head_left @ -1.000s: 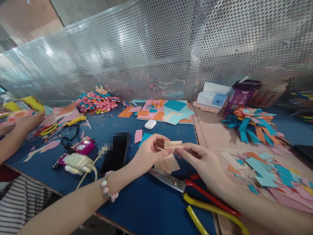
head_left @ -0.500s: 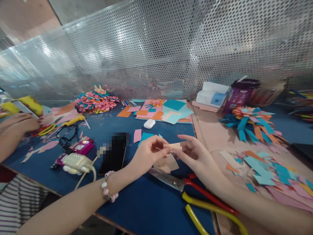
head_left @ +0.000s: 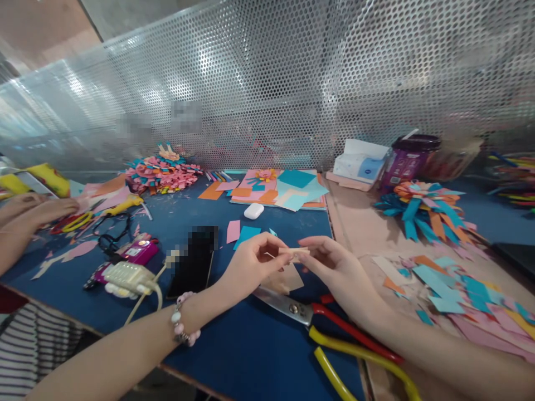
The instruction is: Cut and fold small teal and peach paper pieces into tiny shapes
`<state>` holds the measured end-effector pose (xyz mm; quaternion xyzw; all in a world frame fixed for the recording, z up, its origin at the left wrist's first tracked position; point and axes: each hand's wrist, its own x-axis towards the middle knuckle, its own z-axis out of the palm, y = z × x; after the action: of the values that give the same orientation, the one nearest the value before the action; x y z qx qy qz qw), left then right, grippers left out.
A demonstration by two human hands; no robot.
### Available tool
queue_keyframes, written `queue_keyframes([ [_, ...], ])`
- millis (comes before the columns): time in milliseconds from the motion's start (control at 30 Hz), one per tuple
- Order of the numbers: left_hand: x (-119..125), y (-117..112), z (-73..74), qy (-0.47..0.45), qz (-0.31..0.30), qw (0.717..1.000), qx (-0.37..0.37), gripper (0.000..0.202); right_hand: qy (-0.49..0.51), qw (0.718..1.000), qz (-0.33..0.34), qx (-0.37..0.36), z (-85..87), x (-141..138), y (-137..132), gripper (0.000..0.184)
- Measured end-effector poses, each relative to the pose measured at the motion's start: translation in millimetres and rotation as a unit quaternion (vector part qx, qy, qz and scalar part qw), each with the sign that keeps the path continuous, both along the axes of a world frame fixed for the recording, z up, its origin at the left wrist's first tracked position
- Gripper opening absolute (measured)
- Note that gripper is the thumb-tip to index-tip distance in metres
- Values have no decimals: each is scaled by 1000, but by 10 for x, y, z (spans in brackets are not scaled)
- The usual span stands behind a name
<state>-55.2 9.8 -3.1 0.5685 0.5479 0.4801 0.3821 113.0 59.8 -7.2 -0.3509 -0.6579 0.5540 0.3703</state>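
Between my two hands is a small cream strip of paper [head_left: 299, 255], its edges partly covered by my fingers. My left hand [head_left: 256, 263] pinches its left end between thumb and fingertips. At the right end, the thumb and forefinger of my right hand [head_left: 334, 267] are closed on it too. Just below them a cream paper square [head_left: 286, 278] lies on the blue table. Large scissors [head_left: 295, 308] with one red and one yellow handle rest beneath my hands, the blades pointing left.
A phone [head_left: 193, 262], a power strip [head_left: 131, 277] and a white earbud case [head_left: 254, 210] lie around. Paper sheets [head_left: 309, 195], a paper flower [head_left: 430, 206] and paper scraps [head_left: 438, 281] spread behind and right. A co-worker's hands [head_left: 45, 211] are at far left, near a drink cup-free pile of paper [head_left: 163, 174].
My right hand's fingers have drawn in closer over the cream strip, which now looks narrower. The co-worker's hand at the left has shifted slightly right.
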Motion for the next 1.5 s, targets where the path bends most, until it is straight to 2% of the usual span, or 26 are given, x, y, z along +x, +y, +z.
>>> queue_keyframes([
  [200, 4, -3, 1, -3, -7, 1000, 15, 29, -5, 1000, 2, 10, -25, 10, 17, 25],
  [433, -11, 2, -42, -16, -13, 1000, 5, 24, 1, 1000, 2, 8, -19, 17, 17, 20],
  [633, -10, 4, -19, -12, -7, 1000, -1, 25, 0, 1000, -10, 5, -5, 21, 18, 20],
  [1133, -37, 14, -29, -16, -17, 1000, 21, 21, -6, 1000, -22, 13, 3, 23, 30, 21],
  [1500, -31, -1, -30, -9, -9, 1000, 11, 20, -17, 999, -31, 32, -58, 20, 50, 21],
])
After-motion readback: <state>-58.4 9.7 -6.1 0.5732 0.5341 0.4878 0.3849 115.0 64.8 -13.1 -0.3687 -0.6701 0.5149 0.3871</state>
